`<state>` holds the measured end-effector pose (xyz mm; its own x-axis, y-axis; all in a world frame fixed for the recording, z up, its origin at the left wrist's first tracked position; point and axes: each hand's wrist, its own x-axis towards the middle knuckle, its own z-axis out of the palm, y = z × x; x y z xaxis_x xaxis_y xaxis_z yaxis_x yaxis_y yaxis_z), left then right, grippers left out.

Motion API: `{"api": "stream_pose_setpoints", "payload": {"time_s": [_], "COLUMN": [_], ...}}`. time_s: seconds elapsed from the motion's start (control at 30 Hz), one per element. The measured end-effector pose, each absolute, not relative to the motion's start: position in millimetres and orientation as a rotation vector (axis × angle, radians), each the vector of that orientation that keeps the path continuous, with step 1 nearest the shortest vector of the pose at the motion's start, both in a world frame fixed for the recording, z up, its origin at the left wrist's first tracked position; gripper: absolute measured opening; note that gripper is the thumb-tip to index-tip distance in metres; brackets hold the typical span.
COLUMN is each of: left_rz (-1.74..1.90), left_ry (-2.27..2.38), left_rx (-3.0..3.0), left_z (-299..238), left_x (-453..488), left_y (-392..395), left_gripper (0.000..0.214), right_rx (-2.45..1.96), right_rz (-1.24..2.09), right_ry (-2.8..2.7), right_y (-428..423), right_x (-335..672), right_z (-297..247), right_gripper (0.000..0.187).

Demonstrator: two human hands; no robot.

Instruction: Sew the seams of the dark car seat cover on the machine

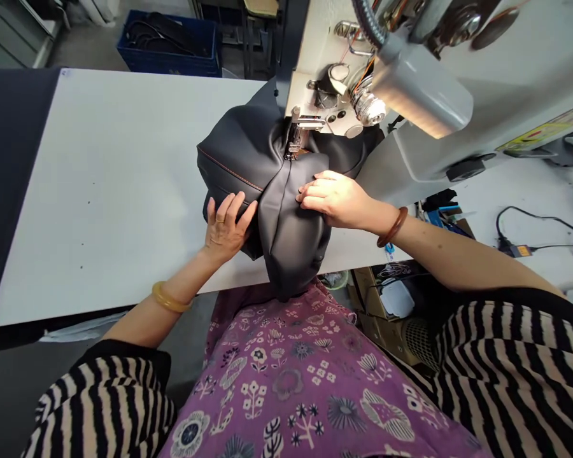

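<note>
Material [281, 216] is creasing at the 12 o'clock presser foot [293, 150], possibly trapping a pleat if spread left hand [226, 230] and bunched right hand [333, 200], pinch unclear, are guiding unevenly.

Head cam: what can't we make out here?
All in the head view:
Needle's entry into the black material: too small, crowded by the presser foot.
Underside of the black material: hidden by its own folds and upper surface.
Whether the right hand pinches or only presses: back of the hand hides the palm side.
Full sewing machine: cut off by top and right edges.
Wording on the yellow label: too small.
</note>
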<state>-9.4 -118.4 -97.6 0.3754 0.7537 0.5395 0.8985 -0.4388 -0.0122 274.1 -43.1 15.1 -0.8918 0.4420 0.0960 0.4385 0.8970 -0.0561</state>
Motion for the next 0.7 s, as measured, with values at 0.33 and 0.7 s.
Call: {"api": "stream_pose_setpoints", "payload": {"time_s": [0.33,0.7], "left_rz": [-0.379,-0.136], "left_ry": [-1.455,-1.006], "left_rx": [-2.456,-2.706], "left_z": [-32,16], "left_x": [-1,18], "left_y": [-70,-57], "left_gripper": [0.063,0.055], "right_rx": [-0.547,-0.31], "right_rz": [-0.072,-0.21], "right_ry": [-2.985,-2.88], "right_y": [-40,-31], "right_x": [279,285], "right_z": [15,20], "right_gripper": [0.024,0.023]}}
